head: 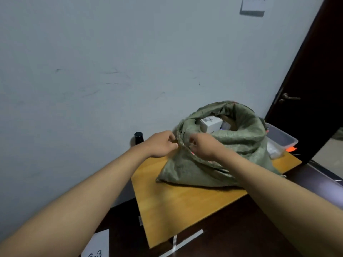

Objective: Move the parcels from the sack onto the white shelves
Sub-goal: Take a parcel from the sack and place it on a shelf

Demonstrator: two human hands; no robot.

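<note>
while both hands work the near rim, sits slumped on the wooden board (185, 204), green woven sack (219, 156), mouth rolled down and gaping upward. left hand (161, 144) curled onto the rim's near edge, fingers pinching the fabric; right hand (201, 146) just beside it, likewise curled and pinching the same fold. probably gripped this way to tug the mouth wider or fold the rim lower, so the contents come within easier reach. inside the opening, white parcel (211, 123) with a printed label, lying on top; behind it a brown carton (229, 121), partly hidden by the sack wall. none lifted out yet, so early in the job by the look of it. white shelves nowhere in view. beside the sack, clear plastic tub (282, 138); against the wall, dark bottle (138, 138).
</note>
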